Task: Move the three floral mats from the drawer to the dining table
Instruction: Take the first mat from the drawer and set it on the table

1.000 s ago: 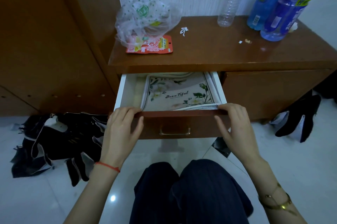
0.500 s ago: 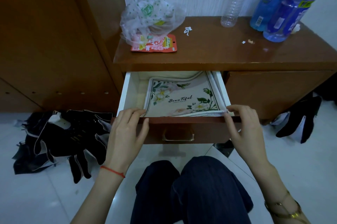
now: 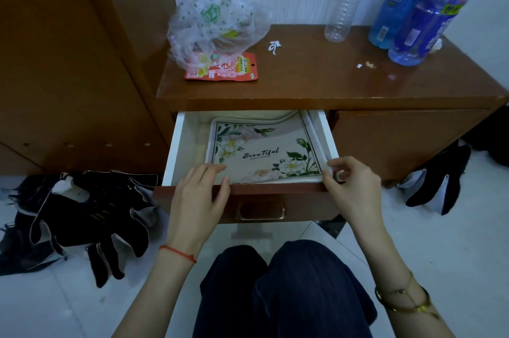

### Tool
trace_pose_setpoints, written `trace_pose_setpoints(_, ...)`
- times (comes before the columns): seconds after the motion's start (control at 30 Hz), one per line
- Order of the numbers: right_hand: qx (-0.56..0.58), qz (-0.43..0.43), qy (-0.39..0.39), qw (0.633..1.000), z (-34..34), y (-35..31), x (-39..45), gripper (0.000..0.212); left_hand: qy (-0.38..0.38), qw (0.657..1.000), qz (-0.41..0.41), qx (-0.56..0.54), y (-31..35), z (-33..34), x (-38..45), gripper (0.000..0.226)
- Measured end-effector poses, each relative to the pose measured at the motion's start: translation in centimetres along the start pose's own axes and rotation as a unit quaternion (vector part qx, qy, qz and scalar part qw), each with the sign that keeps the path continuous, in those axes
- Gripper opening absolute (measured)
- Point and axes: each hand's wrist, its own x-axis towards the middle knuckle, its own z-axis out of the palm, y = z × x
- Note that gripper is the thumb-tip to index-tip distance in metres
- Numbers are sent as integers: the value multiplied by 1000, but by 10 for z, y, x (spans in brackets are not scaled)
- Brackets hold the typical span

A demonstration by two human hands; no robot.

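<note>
left hand [image 3: 199, 194] flat on floral mats [image 3: 264, 150], right hand [image 3: 351, 186] pinching corner

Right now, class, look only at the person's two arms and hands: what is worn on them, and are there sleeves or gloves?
Both forearms are bare, with no sleeves or gloves in view. The left hand has a thin red string bracelet at its wrist. The right hand has a slim gold-coloured bangle with a small clasp-like piece at its wrist. No rings show on the fingers.
</note>
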Motion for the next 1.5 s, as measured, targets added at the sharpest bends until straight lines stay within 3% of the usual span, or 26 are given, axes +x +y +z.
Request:
trace_pose_setpoints(0.17, 113, 90, -84, 986, -2, -16, 19, 31, -8, 999, -35, -13, -2, -3, 7, 25)
trace_pose_setpoints(0.3, 92, 120, -181, 972, 6, -21, 42, 8, -6, 998, -55, -26, -5, -4, 13, 24)
trace_pose_setpoints(0.4, 54, 120, -237, 963, 11, -23, 51, 14, -15, 996, -79, -29, -4, -6, 17, 26)
trace_pose_setpoints(0.5, 90, 161, -228, 956, 10, -23, 53, 17, -44, 993, -103, -34, -1, -9, 22, 27)
trace_pose_setpoints(0.6, 287, 283, -196, 894, -10, -33, 49, 22, -73, 987, -138, -45, 4, -18, 29, 28)
trace_pose_setpoints(0.7, 343, 328, -196, 858, -39, -38, 48, 23, -106, 976, -186, -35, 14, -36, 39, 31)
trace_pose_setpoints(0.8, 342, 323, -217, 856, -68, -38, 45, 23, -145, 958, -245, -42, 25, -57, 51, 29)
trace_pose_setpoints(0.9, 336, 302, -242, 859, -92, -45, 37, 24, -198, 914, -346, -76, 37, -80, 61, 23)
trace_pose_setpoints(1.0, 332, 304, -241, 860, -109, -52, 28, 25, -196, 876, -433, -83, 51, -99, 66, 23)
trace_pose_setpoints(1.1, 315, 297, -240, 869, -124, -62, 19, 24, -198, 801, -540, -168, 62, -118, 67, 32)
trace_pose_setpoints(1.17, 308, 292, -240, 873, -137, -69, 14, 25, -196, 750, -576, -259, 69, -131, 65, 35)
trace_pose_setpoints(1.23, 301, 276, -242, 880, -151, -76, 10, 26, -185, 721, -589, -315, 78, -144, 60, 33)
trace_pose_setpoints(1.33, 300, 253, -246, 887, -178, -90, 5, 27, -153, 722, -576, -351, 103, -171, 57, 41)
trace_pose_setpoints(1.5, 294, 203, -251, 900, -231, -123, -2, 26, -114, 758, -524, -372, 153, -229, 52, 45)
